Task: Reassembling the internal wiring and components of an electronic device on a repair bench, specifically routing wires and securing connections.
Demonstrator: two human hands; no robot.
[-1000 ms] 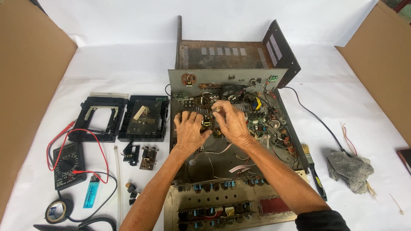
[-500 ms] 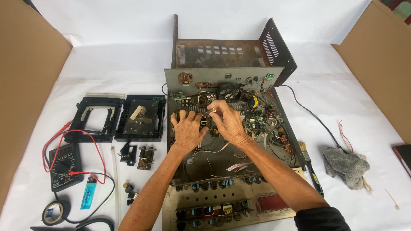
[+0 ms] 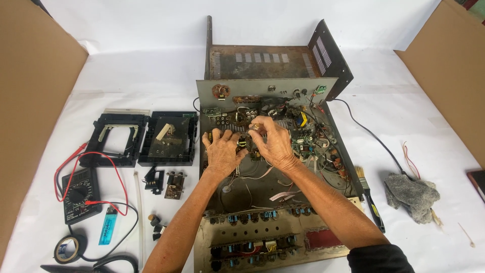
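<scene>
Both my hands are down inside the opened amplifier chassis (image 3: 275,167), over the crowded circuit board (image 3: 298,139) toward its rear half. My right hand (image 3: 273,144) pinches something small and brass-coloured between thumb and fingertips, a narrow grip just in front of the upright rear panel (image 3: 268,90); I cannot tell what the part is. My left hand (image 3: 222,149) lies spread on the components just beside it, fingers splayed and pressing, gripping nothing that I can see.

I judge this to be the loosening or freeing of a small part on the board. The move it calls for is a fine twist or pull from the right fingertips with the left bracing the board, minding the loose wires (image 3: 262,177) close under my wrists.

The chassis holds the board, wiring and, nearest me, a front panel (image 3: 262,242) with rows of blue-topped controls. Left of it lie two black plastic tape-deck frames (image 3: 144,139), small black parts (image 3: 166,182), a multimeter (image 3: 81,194) with red leads, a blue lighter (image 3: 107,231) and a tape roll (image 3: 67,249). On the right are a brush (image 3: 371,199) and a grey rag (image 3: 411,189).
</scene>
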